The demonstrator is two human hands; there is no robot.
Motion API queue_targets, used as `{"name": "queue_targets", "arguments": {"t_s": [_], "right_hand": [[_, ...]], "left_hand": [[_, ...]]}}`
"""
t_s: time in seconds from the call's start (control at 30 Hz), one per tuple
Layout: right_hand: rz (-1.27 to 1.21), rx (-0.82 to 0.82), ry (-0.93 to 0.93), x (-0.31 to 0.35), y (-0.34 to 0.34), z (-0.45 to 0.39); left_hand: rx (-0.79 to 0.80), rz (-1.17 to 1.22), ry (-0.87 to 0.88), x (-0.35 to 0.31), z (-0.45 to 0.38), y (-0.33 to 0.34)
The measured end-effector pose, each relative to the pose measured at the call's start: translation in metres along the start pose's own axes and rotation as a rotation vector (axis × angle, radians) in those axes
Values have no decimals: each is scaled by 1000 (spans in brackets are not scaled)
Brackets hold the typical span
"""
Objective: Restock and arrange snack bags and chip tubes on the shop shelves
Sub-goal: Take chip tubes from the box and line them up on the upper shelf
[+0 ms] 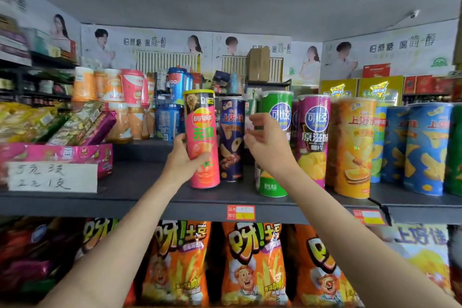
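My left hand (pixel 181 161) grips a pink chip tube (pixel 203 132) round its lower half; the tube stands upright at the front of the dark shelf (pixel 150 204). Just right of it stands a dark blue tube (pixel 232 142). My right hand (pixel 266 144) hovers with loosely curled fingers that hold nothing, between the dark blue tube and a green tube (pixel 276 106), and it covers the green tube's middle. Further right stand a purple tube (pixel 313 137), an orange tube (pixel 355 147) and blue tubes (pixel 425 152).
A pink display box with a handwritten price card (pixel 52 177) sits at the shelf's left end. Orange and pink drink cups (pixel 120 90) stand behind. Orange snack bags (pixel 250 265) fill the shelf below. A red price tag (pixel 240 212) is on the shelf edge.
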State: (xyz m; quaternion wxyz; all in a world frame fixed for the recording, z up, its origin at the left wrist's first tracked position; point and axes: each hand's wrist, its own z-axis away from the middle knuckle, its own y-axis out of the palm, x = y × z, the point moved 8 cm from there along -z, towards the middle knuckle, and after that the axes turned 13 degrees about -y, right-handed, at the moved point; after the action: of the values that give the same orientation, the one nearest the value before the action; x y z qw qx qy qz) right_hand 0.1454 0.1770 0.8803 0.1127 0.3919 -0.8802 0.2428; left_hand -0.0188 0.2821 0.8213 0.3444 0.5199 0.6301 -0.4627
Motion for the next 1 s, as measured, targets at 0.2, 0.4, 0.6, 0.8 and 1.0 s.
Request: {"name": "queue_targets", "arguments": {"t_s": [0.2,0.4,0.6,0.8,1.0], "right_hand": [[103,-67,-35,-8,-30,5],[125,-102,-28,-15,-46,14],[147,-81,-105,-8,-66,32],[364,-104,-13,-50,-155,68],[687,-74,199,-120,-296,147]], "left_hand": [[27,-43,-52,13,-29,21],[-80,-237,-88,21,-49,17],[-604,-76,308,-56,47,13],[-270,101,711,-113,137,137],[310,16,646,-93,208,324]]}}
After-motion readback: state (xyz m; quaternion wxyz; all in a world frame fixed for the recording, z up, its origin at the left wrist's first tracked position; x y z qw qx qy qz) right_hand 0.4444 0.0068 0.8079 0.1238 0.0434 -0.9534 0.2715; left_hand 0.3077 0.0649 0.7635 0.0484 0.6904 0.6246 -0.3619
